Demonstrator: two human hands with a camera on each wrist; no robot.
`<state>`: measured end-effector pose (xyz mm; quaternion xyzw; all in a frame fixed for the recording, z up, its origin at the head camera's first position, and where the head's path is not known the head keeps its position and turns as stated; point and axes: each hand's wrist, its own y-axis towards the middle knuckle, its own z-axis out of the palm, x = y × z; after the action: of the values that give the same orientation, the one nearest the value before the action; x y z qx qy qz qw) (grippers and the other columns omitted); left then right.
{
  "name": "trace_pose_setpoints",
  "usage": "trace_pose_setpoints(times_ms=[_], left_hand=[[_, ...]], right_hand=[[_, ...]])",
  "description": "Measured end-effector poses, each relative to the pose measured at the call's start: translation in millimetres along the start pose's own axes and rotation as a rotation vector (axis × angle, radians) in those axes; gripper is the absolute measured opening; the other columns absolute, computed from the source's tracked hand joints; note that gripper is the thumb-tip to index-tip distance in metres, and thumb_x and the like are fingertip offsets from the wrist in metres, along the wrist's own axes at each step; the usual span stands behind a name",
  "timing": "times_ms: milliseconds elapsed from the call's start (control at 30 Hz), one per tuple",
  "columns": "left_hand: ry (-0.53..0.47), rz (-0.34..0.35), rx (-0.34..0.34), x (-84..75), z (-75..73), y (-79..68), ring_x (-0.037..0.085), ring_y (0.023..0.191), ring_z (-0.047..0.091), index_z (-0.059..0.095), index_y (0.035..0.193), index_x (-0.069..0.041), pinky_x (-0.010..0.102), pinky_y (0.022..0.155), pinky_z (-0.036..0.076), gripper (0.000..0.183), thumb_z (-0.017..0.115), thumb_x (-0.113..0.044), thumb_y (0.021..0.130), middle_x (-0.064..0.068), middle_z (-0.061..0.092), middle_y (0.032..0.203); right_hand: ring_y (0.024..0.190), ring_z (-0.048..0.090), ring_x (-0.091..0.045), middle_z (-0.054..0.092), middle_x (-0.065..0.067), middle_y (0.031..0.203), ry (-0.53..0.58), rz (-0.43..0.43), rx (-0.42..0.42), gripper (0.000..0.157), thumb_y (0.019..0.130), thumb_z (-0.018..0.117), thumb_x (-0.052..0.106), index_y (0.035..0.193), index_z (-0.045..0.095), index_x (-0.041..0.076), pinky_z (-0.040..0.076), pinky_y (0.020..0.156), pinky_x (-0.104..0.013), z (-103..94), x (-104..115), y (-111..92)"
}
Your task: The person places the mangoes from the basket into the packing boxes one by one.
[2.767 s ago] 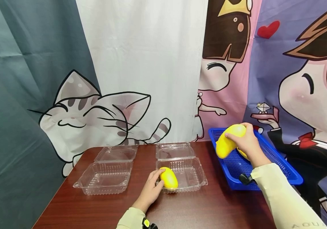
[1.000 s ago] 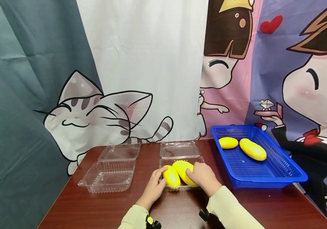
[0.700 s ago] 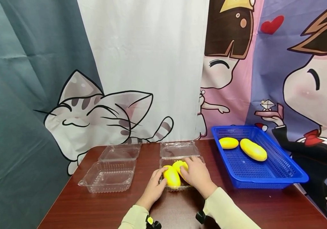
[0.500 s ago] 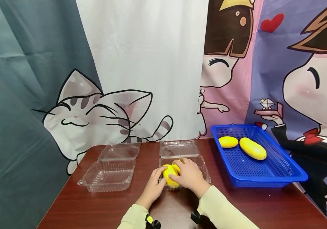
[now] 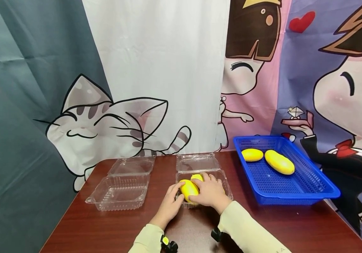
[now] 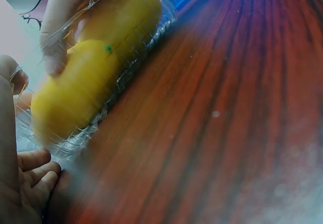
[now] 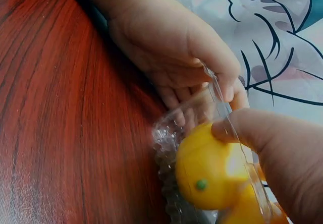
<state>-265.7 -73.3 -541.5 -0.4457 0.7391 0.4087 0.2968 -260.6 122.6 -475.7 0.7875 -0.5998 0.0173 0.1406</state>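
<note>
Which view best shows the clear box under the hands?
The head view: the clear box, open lid included, fits in frame, though the left hand and right hand cover part. The left wrist view gets mainly one blurred, ridged side; the right wrist view gets a corner and rim, cropped below.

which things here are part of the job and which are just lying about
Apparently in the job:
left hand
right hand
right clear container holding two yellow fruits
blue basket holding two more yellow fruits
left clear container, probably

Just surroundings:
table
cartoon backdrop
</note>
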Motion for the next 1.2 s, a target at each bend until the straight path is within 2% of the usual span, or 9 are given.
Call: trace_pose_setpoints(times_ms=[100, 167, 333, 467, 733, 933, 1200], left_hand=[[-0.012, -0.003, 0.006, 0.6, -1.1, -0.2, 0.032, 0.131, 0.050, 0.054, 0.144, -0.023, 0.057, 0.106, 0.039, 0.046, 0.056, -0.014, 0.099, 0.014, 0.048, 0.144], [-0.015, -0.007, 0.010, 1.0, -1.9, -0.4, 0.032, 0.132, 0.049, 0.054, 0.144, -0.023, 0.057, 0.107, 0.038, 0.046, 0.056, -0.015, 0.099, 0.014, 0.047, 0.145], [-0.019, -0.016, 0.013, 2.2, -2.8, -0.7, 0.033, 0.134, 0.047, 0.053, 0.145, -0.021, 0.057, 0.108, 0.037, 0.046, 0.056, -0.016, 0.099, 0.014, 0.047, 0.146], [-0.025, -0.034, 0.009, 1.9, -2.9, -0.6, 0.033, 0.135, 0.047, 0.052, 0.145, -0.019, 0.057, 0.109, 0.036, 0.045, 0.056, -0.017, 0.099, 0.015, 0.046, 0.146], [-0.033, -0.053, -0.003, -1.3, -1.3, -1.0, 0.032, 0.132, 0.049, 0.053, 0.141, -0.015, 0.055, 0.108, 0.037, 0.044, 0.057, -0.017, 0.097, 0.016, 0.048, 0.144], [-0.018, -0.047, 0.009, -2.7, -0.9, -0.7, 0.033, 0.133, 0.049, 0.053, 0.141, -0.017, 0.056, 0.108, 0.038, 0.044, 0.057, -0.018, 0.098, 0.015, 0.047, 0.145], [-0.014, -0.026, 0.018, -2.0, -2.2, -0.6, 0.033, 0.133, 0.048, 0.050, 0.146, -0.020, 0.057, 0.108, 0.037, 0.048, 0.056, -0.016, 0.099, 0.015, 0.046, 0.146]], right_hand=[[0.129, 0.046, -0.044, 0.048, -0.014, 0.147, 0.004, 0.013, 0.038, 0.069, 0.077, 0.065, 0.062, 0.138, 0.063, 0.030, 0.035, 0.097, -0.071, -1.3, -2, 1], [0.132, 0.044, -0.044, 0.047, -0.014, 0.148, -0.002, 0.010, 0.047, 0.069, 0.078, 0.064, 0.064, 0.139, 0.061, 0.031, 0.033, 0.099, -0.073, -1.2, -4, 1], [0.134, 0.041, -0.047, 0.047, -0.014, 0.148, 0.010, -0.004, 0.024, 0.074, 0.078, 0.063, 0.073, 0.139, 0.061, 0.032, 0.029, 0.101, -0.077, 0.1, -6, 0], [0.137, 0.039, -0.047, 0.048, -0.012, 0.149, 0.021, -0.004, 0.003, 0.077, 0.077, 0.064, 0.074, 0.140, 0.061, 0.030, 0.024, 0.104, -0.077, 1.5, -3, -1], [0.141, 0.037, -0.045, 0.048, -0.013, 0.152, 0.017, 0.035, 0.016, 0.093, 0.074, 0.065, 0.077, 0.146, 0.055, 0.019, 0.021, 0.110, -0.073, 1.9, 4, -2], [0.142, 0.035, -0.046, 0.046, -0.013, 0.153, -0.010, 0.023, 0.047, 0.080, 0.076, 0.064, 0.075, 0.141, 0.060, 0.029, 0.021, 0.109, -0.073, 0.3, 2, 0], [0.143, 0.034, -0.046, 0.043, -0.013, 0.156, 0.008, -0.032, 0.113, 0.076, 0.080, 0.065, 0.067, 0.146, 0.057, 0.029, 0.025, 0.109, -0.071, -8.0, -8, 2]])
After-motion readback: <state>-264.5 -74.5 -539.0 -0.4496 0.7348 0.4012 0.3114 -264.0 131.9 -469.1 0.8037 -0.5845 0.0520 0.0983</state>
